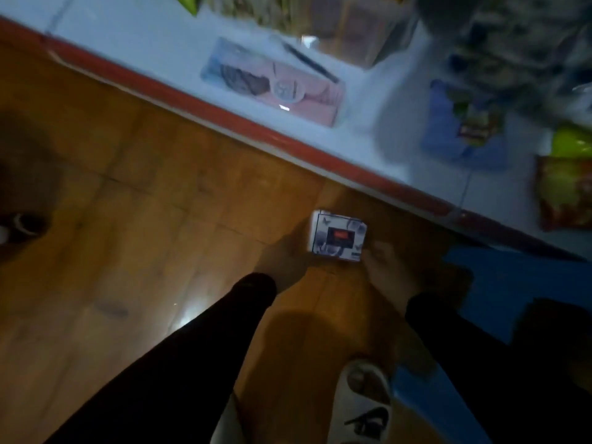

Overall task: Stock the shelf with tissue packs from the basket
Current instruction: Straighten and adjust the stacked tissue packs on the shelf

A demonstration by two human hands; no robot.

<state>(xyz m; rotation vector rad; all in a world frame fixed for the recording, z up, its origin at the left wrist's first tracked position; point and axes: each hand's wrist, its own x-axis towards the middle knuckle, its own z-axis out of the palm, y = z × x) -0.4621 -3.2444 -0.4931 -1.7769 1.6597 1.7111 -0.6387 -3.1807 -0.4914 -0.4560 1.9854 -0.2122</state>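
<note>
A small white tissue pack with a dark label is held between my two hands over the wooden floor, just below the shelf's red front edge. My left hand grips its left side and my right hand holds its right lower corner; blur hides the fingers' exact lie. The blue basket stands on the floor right of my right hand, with its inside hidden by my dark sleeve. A pink and blue pack lies flat on the white shelf board.
On the shelf's right part lie a blue packet and green and orange snack bags. Clear boxes stand at the back. My slippered foot is on the floor below, and a dark shoe sits at far left.
</note>
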